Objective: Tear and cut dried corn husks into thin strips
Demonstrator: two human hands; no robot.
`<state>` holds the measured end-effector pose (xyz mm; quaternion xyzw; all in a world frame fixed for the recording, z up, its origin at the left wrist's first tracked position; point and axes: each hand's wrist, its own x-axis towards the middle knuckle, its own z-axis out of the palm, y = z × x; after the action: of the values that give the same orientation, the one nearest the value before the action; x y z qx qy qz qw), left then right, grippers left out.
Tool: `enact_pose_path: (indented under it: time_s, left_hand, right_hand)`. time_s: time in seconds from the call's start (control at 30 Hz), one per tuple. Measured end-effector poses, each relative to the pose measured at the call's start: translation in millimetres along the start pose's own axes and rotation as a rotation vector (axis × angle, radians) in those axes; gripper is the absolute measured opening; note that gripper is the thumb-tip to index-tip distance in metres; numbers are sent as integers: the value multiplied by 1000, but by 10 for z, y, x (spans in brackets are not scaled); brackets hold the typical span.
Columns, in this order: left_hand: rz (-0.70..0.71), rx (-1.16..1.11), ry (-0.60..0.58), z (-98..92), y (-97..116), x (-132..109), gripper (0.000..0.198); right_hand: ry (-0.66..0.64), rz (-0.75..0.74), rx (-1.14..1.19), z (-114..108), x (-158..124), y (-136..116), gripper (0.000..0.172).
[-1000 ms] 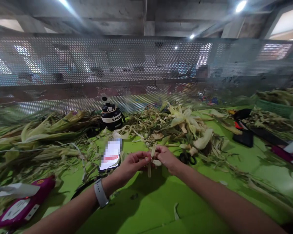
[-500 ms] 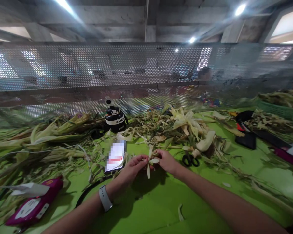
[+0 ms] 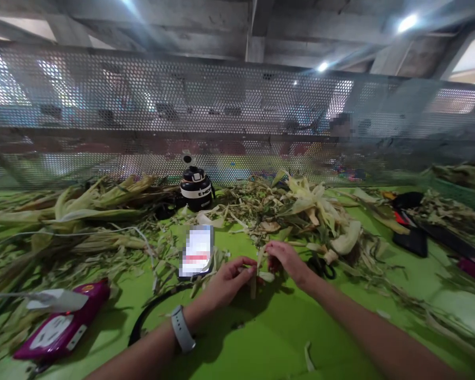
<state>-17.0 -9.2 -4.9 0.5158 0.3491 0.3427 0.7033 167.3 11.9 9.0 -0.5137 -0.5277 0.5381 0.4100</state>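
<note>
Pale strips of corn husk [image 3: 265, 276], apparently crossed or knotted, hang between my two hands above the green tabletop. My left hand [image 3: 233, 277], with a watch band on its wrist, pinches the strips from the left between thumb and fingers. My right hand [image 3: 285, 260] has its fingers closed at the upper end of a strip; its fingertips are partly hidden. Left of my hands lies a lit phone [image 3: 197, 250]. Black-handled scissors [image 3: 322, 266] rest beside my right wrist, partly behind it.
Heaps of corn husk [image 3: 309, 203] spread along the back and both sides. A black bottle [image 3: 197, 191] stands before a perforated metal screen [image 3: 229, 116]. A magenta device [image 3: 65, 322] with a cable lies front left. A green basket [image 3: 459, 192] holds husks at far right.
My right hand has lifted slightly away from the left, drawing a husk strip upward. The whole view has shifted, so things appear farther right.
</note>
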Motion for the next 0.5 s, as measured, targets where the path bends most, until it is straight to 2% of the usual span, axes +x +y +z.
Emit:
enact_pose_path:
  time_s: [0.1,0.27,0.5]
  left_hand:
    - [18,-94,74,21,57,-35,37]
    - [79,-244,283,8,65,-37,32]
    - [32,-257,212,-9,-52,-33,36]
  right_hand:
    - [91,-32,6,-55,38,-6,23]
    - [248,-99,40,-252,131,-64,25]
    - [290,-125,61,-382,184,-81,23]
